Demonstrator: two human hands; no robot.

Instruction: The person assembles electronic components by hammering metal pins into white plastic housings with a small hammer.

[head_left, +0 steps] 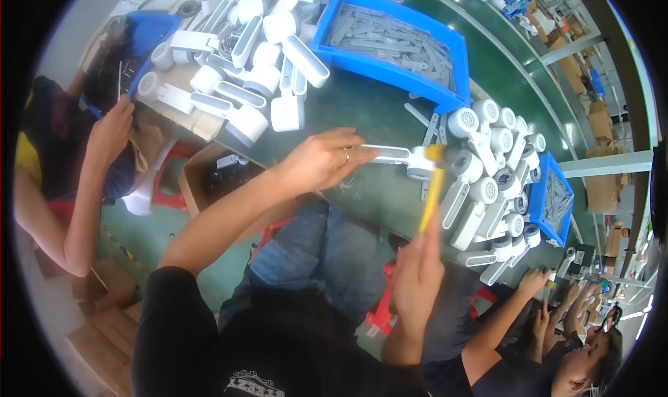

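White plastic housing, round-headed with a long handle [393,153], sits over the near side of the dark green bench [362,101], and it's the piece being worked! Left hand [323,160] pinches the handle's end; right hand [417,272] is wrapped around a yellow-handled hammer [432,196], its head a blur right by the housing's round end. Contact or a gap? Can't tell.

So, progress: a grey inset shows along this handle, so I'd call this one mid-work, strip in place but maybe not seated. Plenty around it: white housings heaped toward the bench's left end [261,70], another heap toward the right [480,216]. Grey insets show in both, so which heap is finished stays unclear. Stock looks ample: loose grey plastic strips [393,42] fill the large blue plastic bin [390,73] toward the far edge.
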